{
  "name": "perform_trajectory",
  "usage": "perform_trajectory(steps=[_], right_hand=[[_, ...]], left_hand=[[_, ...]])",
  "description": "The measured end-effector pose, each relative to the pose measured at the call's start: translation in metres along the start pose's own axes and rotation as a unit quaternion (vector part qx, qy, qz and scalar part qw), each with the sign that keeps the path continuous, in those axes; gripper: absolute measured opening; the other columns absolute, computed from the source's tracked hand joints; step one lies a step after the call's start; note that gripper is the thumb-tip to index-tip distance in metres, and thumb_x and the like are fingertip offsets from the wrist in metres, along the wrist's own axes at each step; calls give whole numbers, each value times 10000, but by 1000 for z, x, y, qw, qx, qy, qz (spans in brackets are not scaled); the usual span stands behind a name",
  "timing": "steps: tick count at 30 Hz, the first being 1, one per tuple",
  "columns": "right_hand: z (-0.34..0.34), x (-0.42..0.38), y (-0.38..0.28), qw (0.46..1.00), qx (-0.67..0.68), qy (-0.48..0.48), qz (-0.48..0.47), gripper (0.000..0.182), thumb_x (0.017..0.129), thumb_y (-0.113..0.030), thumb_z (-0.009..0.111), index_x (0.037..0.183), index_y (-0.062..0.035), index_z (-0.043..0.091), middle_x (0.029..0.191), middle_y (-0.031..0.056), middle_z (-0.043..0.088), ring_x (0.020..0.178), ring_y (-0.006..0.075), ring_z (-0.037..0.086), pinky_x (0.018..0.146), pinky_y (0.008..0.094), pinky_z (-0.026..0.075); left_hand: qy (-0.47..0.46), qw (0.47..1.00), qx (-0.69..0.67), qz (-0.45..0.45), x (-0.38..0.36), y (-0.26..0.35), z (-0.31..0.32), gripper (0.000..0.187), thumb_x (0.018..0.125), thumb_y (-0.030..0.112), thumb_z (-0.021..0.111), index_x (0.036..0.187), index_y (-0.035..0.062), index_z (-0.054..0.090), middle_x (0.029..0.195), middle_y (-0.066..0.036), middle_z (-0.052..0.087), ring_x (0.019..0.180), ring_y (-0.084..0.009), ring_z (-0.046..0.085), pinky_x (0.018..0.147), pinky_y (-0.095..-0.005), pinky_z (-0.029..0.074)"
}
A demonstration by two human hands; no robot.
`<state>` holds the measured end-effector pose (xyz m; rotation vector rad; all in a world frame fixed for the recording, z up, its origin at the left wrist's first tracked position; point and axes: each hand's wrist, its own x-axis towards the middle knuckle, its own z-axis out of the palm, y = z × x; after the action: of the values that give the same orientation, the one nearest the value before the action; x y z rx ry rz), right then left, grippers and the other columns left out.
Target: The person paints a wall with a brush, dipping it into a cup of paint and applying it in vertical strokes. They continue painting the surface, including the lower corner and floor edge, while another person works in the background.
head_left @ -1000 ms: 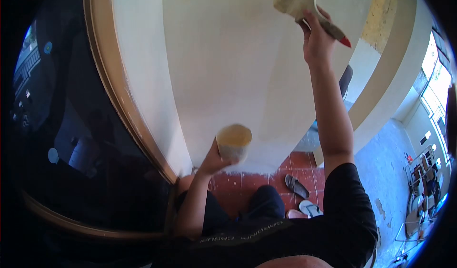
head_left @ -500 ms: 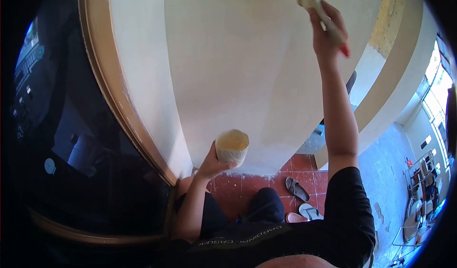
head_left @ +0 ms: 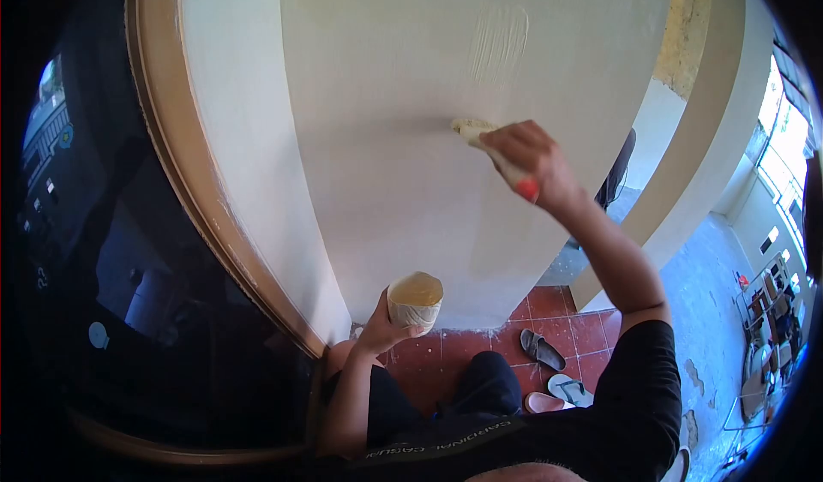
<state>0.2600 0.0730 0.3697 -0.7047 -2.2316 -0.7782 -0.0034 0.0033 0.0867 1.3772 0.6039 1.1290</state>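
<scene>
My left hand point(head_left: 383, 329) is closed around a whitish cup point(head_left: 415, 315) with yellowish stuff inside, low in front of the wall. My right hand point(head_left: 533, 158) grips a brush point(head_left: 512, 172) coated in cream paint, its red handle end pointing down toward me. The bristle end is at the pale wall point(head_left: 386, 71), left of the hand; whether it touches the surface I cannot tell. Higher up, a patch of streaky cream strokes point(head_left: 501, 45) shows on the wall.
A dark glossy pane with a brown frame point(head_left: 244, 259) stands at the left. On the red tiled floor point(head_left: 429, 358) lie a dark sandal point(head_left: 542, 350) and lighter footwear point(head_left: 569, 389). A pale pillar point(head_left: 677, 182) and a cluttered rack point(head_left: 763, 336) are at the right.
My right hand has come down and left with the brush. A streaky cream patch now shows on the wall. The cup sits slightly lower in view, still in my left hand.
</scene>
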Motion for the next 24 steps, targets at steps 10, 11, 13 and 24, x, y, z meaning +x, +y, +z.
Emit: perform_trajectory(steps=[10, 11, 13, 24], right_hand=[[-94, 150, 53, 986, 38, -42, 156, 206, 832, -140, 680, 1016, -52, 657, 933, 99, 685, 825, 218, 653, 744, 328, 524], [-113, 158, 27, 982, 7, -51, 180, 179, 855, -173, 669, 951, -22, 659, 932, 93, 682, 843, 212, 648, 728, 335, 523], [-124, 161, 15, 981, -29, -41, 188, 240, 862, -207, 672, 1013, -21, 667, 967, 94, 686, 848, 205, 647, 740, 327, 525], [-8, 31, 46, 984, -136, 33, -111, 379, 727, -73, 642, 1105, -95, 618, 968, 49, 597, 897, 232, 581, 784, 328, 519]], left_hand=[[-22, 1000, 6, 1, -1, -1, 14, 935, 676, 207, 835, 1390, 32, 257, 1310, -120, 458, 1224, -237, 464, 1020, -384, 398], [-26, 1000, 5, -1, -2, -2, 14, 936, 675, 202, 835, 1391, 32, 257, 1310, -120, 459, 1224, -236, 464, 1019, -382, 399], [-29, 1000, 3, -3, -2, -2, 13, 937, 674, 197, 836, 1392, 33, 257, 1310, -121, 459, 1223, -235, 465, 1019, -381, 401], [-52, 998, 17, 11, -2, -8, 8, 918, 693, 192, 828, 1398, 39, 259, 1311, -120, 462, 1223, -239, 469, 1011, -379, 407]])
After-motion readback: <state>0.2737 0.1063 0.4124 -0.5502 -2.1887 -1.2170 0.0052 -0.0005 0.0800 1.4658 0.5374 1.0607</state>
